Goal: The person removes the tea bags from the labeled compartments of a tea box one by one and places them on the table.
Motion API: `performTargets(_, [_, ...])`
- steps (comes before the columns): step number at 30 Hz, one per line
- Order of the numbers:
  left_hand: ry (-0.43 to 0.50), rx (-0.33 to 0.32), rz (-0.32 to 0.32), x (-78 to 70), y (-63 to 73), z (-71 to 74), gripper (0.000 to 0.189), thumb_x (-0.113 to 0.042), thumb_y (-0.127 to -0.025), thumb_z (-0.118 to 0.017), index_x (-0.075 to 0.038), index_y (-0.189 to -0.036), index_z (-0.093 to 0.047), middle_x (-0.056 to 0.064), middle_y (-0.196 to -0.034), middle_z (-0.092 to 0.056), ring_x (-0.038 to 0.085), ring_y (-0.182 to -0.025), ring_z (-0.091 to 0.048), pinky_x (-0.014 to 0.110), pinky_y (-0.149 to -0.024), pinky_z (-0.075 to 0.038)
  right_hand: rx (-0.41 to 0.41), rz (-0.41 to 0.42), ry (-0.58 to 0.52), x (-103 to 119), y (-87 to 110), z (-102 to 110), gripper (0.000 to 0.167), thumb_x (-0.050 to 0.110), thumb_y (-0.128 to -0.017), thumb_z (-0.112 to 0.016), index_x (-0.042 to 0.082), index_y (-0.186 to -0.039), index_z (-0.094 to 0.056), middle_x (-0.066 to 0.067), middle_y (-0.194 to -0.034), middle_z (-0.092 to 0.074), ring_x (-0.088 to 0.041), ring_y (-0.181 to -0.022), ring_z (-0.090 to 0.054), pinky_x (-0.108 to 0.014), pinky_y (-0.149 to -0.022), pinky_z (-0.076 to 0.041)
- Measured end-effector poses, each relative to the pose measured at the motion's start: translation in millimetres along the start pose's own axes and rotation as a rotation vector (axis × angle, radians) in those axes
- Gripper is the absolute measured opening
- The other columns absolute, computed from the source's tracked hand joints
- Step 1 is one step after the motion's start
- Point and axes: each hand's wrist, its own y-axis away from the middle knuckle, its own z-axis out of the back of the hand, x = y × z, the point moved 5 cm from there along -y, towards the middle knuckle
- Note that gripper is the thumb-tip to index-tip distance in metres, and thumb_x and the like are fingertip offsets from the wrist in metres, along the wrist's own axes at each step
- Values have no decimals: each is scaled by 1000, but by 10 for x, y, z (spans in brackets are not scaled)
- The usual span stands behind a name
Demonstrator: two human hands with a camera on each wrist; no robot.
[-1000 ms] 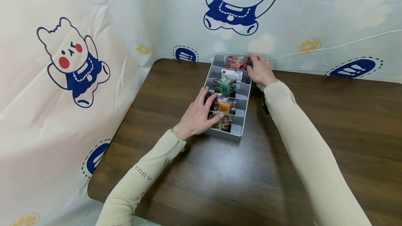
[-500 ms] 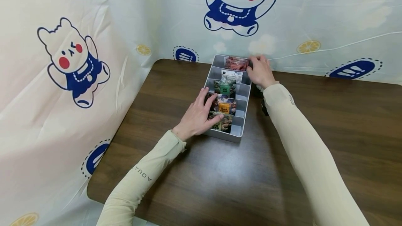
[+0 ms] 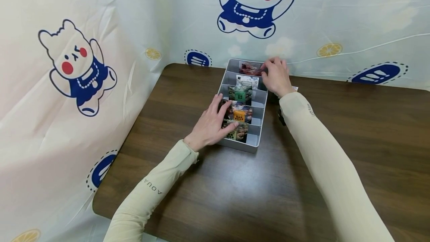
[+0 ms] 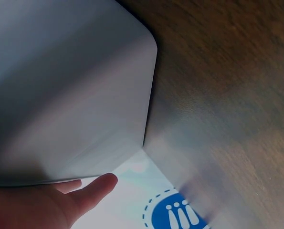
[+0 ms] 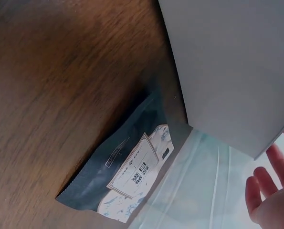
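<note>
A long grey divided box [image 3: 237,145] stands on the table, with upright printed packets in its compartments. Spread over its near left side, my left hand [image 3: 209,124] rests at the rim with the thumb over the nearest green-labelled packet [image 3: 235,133]. At the far right corner, my right hand [image 3: 277,77] reaches over the rim and pinches the right end of a red packet [image 3: 249,68] in the farthest compartment. Between them stand a white packet [image 3: 248,81], a green packet [image 3: 240,94] and an orange-labelled packet [image 3: 239,114]. In the left wrist view, fingers [image 4: 91,193] lie by the box's underside edge.
A dark packet with a white label [image 5: 132,164] lies on the wooden table [image 5: 51,86], just right of the box and mostly hidden under my right arm in the head view. A printed curtain [image 3: 188,29] hangs behind the table, with a white cable [image 3: 369,47] along it.
My right hand has shifted slightly left, its fingers moving further over the red packet, which has tilted and looks darker. My left hand and the box have stayed put.
</note>
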Motion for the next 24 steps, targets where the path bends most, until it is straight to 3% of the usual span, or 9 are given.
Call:
performTargets(7, [0,-2,-3,5,-6,4,76,-66,-92,-39,-22,-153,-25,9,-164,-4,26,-152,-6,60,-106,-36,-6,41,36,32,10,0,22,20,-99,-50,6,-112,-62,-16,-134,-49,-37,-122,-34,-57,-106,-24])
performTargets(24, [-3,3,2,1,-16,-5,76,-66,-92,-39,-22,-153,-25,8,-164,-5,26,-152,-5,59,-107,-35,6,70,-9,40,26,-15,23,18,-100,-49,4,-113,-62,-16,-115,-64,-35,-115,-46,-54,-108,-26])
